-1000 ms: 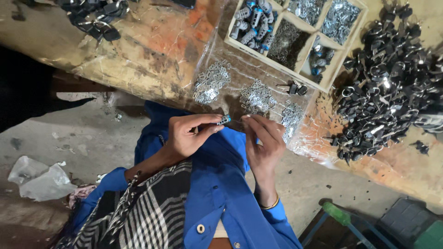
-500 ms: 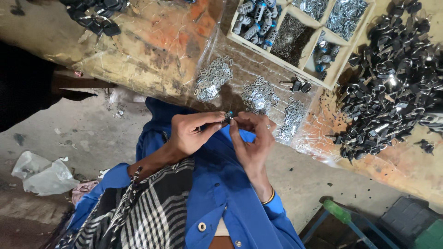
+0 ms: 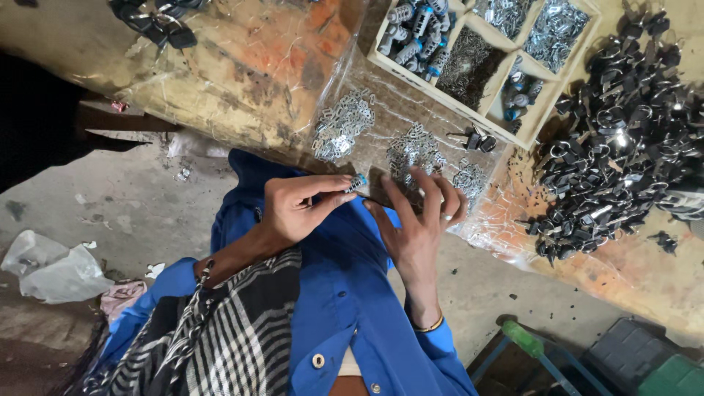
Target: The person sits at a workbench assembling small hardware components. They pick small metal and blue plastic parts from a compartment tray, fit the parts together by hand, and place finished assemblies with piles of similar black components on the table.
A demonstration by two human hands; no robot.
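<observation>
My left hand (image 3: 297, 205) pinches a small metal lock cylinder with a blue end (image 3: 357, 182) between thumb and forefinger, at the near edge of the worn workbench (image 3: 242, 66). My right hand (image 3: 419, 220), with a ring and a bracelet, is spread just to its right. Its fingertips reach onto a pile of small silver metal plates (image 3: 411, 150) lying on clear plastic sheeting. Nothing shows in that hand. Two more piles of silver plates lie to the left (image 3: 341, 132) and right (image 3: 469, 178).
A wooden compartment tray (image 3: 506, 70) at the back holds blue-ended cylinders, pins and silver parts. A big heap of black metal parts (image 3: 623, 139) fills the right. Keys (image 3: 473, 139) lie by the tray. A crumpled plastic bag (image 3: 51, 268) and a green-handled frame (image 3: 524, 337) are on the floor.
My right hand has left the cylinder and moved forward, opening its fingers over the middle pile of plates. My left hand keeps its hold on the cylinder, nearly in place.
</observation>
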